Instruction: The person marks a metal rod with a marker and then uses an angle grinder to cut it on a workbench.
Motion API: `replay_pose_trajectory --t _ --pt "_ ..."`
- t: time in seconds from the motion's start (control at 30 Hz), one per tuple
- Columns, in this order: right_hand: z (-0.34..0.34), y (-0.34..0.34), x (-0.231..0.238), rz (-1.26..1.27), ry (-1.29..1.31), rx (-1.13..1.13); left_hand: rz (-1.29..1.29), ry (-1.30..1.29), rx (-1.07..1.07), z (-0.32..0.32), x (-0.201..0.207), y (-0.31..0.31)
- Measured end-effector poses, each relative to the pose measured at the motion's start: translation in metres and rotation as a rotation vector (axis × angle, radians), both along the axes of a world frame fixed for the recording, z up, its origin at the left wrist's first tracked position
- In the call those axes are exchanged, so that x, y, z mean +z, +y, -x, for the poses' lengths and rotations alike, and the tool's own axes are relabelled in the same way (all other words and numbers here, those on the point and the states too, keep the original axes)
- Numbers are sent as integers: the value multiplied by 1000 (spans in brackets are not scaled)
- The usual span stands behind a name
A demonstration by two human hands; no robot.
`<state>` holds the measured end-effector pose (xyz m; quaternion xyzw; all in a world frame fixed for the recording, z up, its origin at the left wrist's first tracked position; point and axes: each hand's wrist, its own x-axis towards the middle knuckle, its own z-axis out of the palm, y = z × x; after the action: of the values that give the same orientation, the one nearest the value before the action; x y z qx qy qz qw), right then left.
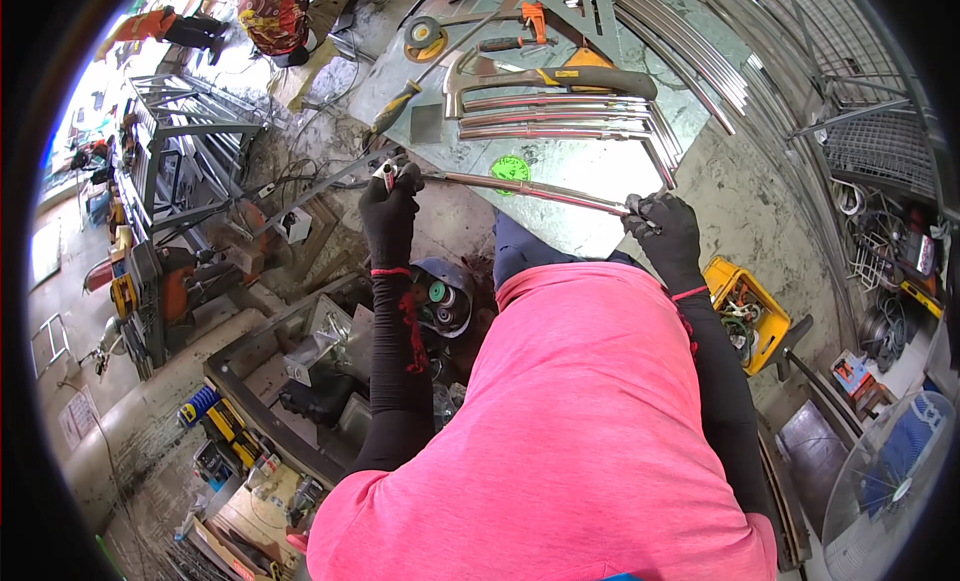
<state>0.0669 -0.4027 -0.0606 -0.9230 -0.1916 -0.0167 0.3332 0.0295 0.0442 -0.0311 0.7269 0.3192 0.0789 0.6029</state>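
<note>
My left hand (390, 206), in a black glove, is closed around the left end of a shiny metal tube (530, 191). The tube crosses in front of my body, over the near edge of the metal-topped table (590, 231). Its right end is gripped by my right hand (665, 236), also gloved in black and closed. Just beyond lie several similar metal tubes (555, 121), bent at their right side. A claw hammer (600, 79) with a black and yellow handle rests above them. Near the held tube is a bright green round mark (510, 169) on the tabletop.
A screwdriver-like tool (395, 109), a dark square plate (427, 124) and an orange clamp (535, 23) lie on the table. Long metal bars (680, 46) extend at the far right. A yellow crate (750, 316) stands right; another person (275, 21) is far left.
</note>
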Motion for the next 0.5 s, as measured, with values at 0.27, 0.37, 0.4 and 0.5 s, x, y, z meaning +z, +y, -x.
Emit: replay_pose_trajectory --t 0.27,0.37,0.4,0.5 --pt "0 1 -1 -30 -26 -16 -36 40 -22 -5 7 -3" --pt "0 3 4 -35 -47 -11 -23 26 -22 -5 10 -5" --pt "0 3 5 -39 -45 -7 -13 18 -18 -5 11 -5" --pt "0 3 5 -30 -41 -13 -43 42 -54 -6 9 -1"
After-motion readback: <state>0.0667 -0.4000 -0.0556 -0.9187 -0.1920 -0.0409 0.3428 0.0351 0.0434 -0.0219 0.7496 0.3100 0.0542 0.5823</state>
